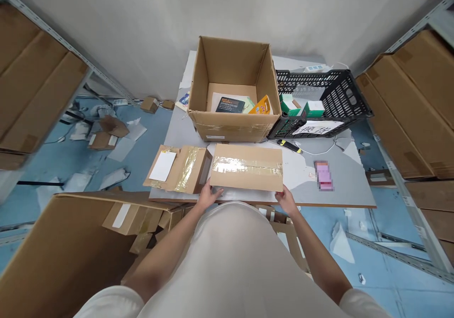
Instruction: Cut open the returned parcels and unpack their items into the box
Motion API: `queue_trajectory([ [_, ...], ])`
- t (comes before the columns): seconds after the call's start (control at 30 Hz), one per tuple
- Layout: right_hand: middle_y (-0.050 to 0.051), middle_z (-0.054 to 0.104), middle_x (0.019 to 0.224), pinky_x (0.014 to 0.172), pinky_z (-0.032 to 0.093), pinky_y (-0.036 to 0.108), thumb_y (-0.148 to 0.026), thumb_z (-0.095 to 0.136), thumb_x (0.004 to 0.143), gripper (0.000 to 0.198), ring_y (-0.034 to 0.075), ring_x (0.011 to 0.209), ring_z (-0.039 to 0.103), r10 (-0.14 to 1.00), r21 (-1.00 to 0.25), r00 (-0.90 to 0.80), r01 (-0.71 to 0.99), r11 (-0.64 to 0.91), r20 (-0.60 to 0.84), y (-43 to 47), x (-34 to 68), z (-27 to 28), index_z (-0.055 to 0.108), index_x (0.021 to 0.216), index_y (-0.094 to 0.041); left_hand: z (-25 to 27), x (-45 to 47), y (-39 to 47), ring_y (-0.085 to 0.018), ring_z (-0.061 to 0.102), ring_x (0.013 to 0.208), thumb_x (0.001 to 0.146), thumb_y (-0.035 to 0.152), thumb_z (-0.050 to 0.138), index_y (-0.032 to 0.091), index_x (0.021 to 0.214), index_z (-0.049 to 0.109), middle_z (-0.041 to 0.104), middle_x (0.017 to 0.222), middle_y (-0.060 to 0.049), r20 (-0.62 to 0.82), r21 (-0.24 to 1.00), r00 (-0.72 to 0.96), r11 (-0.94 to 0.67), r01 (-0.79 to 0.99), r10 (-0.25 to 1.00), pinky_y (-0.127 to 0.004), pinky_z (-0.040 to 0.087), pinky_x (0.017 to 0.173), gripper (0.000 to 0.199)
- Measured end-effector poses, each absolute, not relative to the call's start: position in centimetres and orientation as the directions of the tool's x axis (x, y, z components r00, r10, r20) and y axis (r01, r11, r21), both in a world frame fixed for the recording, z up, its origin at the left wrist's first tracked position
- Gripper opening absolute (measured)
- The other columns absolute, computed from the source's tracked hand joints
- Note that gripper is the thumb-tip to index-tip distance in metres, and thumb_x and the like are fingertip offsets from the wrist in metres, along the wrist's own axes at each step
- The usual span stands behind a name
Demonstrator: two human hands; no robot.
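Before me, on the grey rectangular table [344, 191], is the oblong brown cardboard carton [247, 178]. On its left lies a brown cardboard parcel [179, 169]; behind it stands an open brown cardboard box [234, 124], left of a black plastic crate [357, 106].

1. Just one cam here, worn on the person's head, facing forward and tipped well down.
2. It's super close to the wearer: their shirt [236, 261] fills the bottom middle, and the arms [168, 248] run up to the left hand [208, 196] and right hand [285, 201] below center.
3. The table [351, 181] sits mid-shot, seen from above, steep enough to look down into the big open box [234, 123].
4. Really wide view too: wall [230, 6] across the top, racks [409, 202] leaning outward at both sides, floor [407, 285] left and right.
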State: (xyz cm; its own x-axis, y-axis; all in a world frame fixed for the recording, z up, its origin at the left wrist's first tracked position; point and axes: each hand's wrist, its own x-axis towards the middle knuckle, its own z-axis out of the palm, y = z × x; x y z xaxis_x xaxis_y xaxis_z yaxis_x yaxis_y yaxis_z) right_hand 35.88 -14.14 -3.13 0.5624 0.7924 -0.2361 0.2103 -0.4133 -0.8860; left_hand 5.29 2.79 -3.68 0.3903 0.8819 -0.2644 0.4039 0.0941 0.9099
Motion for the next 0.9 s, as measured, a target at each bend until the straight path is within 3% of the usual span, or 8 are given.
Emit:
queue_trajectory([
  [0.13, 0.014, 0.068, 0.109, 0.087, 0.048, 0.046, -0.040, 0.059, 0.069, 0.046, 0.029, 0.100, 0.061, 0.809, -0.869, 0.505, 0.204, -0.450, -0.300, -12.9, 35.2, -3.8, 0.062, 0.109, -0.018, -5.1, 5.8, 3.0, -0.026, 0.063, 0.096, 0.072, 0.048, 0.064, 0.017, 0.100, 0.061, 0.067, 0.101, -0.012, -0.295, 0.894, 0.334, 0.136, 0.426, 0.895, -0.045, 0.049, 0.090, 0.043],
  [0.33, 0.012, 0.066, 0.101, 0.081, 0.050, 0.040, -0.049, 0.057, 0.075, 0.039, 0.026, 0.093, 0.061, 0.831, -0.865, 0.494, 0.268, -0.424, -0.255, -13.1, 36.3, -2.3, 0.061, 0.097, -0.017, -3.2, 5.4, 3.3, -0.023, 0.062, 0.094, 0.076, 0.051, 0.060, 0.017, 0.102, 0.060, 0.063, 0.098, -0.009, -0.220, 0.907, 0.309, 0.078, 0.413, 0.925, -0.039, 0.051, 0.085, 0.043],
  [0.47, 0.010, 0.063, 0.089, 0.076, 0.047, 0.037, -0.059, 0.035, 0.087, 0.047, 0.024, 0.081, 0.059, 0.834, -0.736, 0.521, 0.489, -0.468, -0.183, -12.9, 37.1, 0.3, 0.060, 0.084, -0.019, -0.1, 5.5, 3.7, -0.021, 0.060, 0.093, 0.081, 0.053, 0.053, 0.019, 0.112, 0.060, 0.059, 0.099, -0.008, -0.135, 0.897, 0.294, -0.009, 0.442, 0.946, -0.034, 0.051, 0.080, 0.047],
  [0.6, 0.014, 0.065, 0.083, 0.077, 0.043, 0.038, -0.055, 0.014, 0.094, 0.061, 0.027, 0.083, 0.060, 0.788, -0.568, 0.595, 0.598, -0.565, -0.157, -10.3, 37.2, 1.9, 0.058, 0.075, -0.019, 1.4, 6.6, 5.4, -0.022, 0.059, 0.081, 0.084, 0.054, 0.046, 0.016, 0.100, 0.067, 0.058, 0.084, -0.007, -0.118, 0.828, 0.265, -0.052, 0.558, 0.957, -0.037, 0.049, 0.078, 0.046],
  [0.9, 0.020, 0.069, 0.092, 0.081, 0.042, 0.034, -0.051, 0.022, 0.095, 0.058, 0.027, 0.091, 0.064, 0.792, -0.475, 0.570, 0.646, -0.597, -0.219, -6.7, 38.4, 1.3, 0.065, 0.080, -0.016, 0.3, 8.4, 7.4, -0.024, 0.059, 0.084, 0.086, 0.049, 0.045, 0.013, 0.099, 0.065, 0.063, 0.089, -0.011, -0.117, 0.744, 0.178, -0.032, 0.668, 0.977, -0.038, 0.046, 0.081, 0.044],
])
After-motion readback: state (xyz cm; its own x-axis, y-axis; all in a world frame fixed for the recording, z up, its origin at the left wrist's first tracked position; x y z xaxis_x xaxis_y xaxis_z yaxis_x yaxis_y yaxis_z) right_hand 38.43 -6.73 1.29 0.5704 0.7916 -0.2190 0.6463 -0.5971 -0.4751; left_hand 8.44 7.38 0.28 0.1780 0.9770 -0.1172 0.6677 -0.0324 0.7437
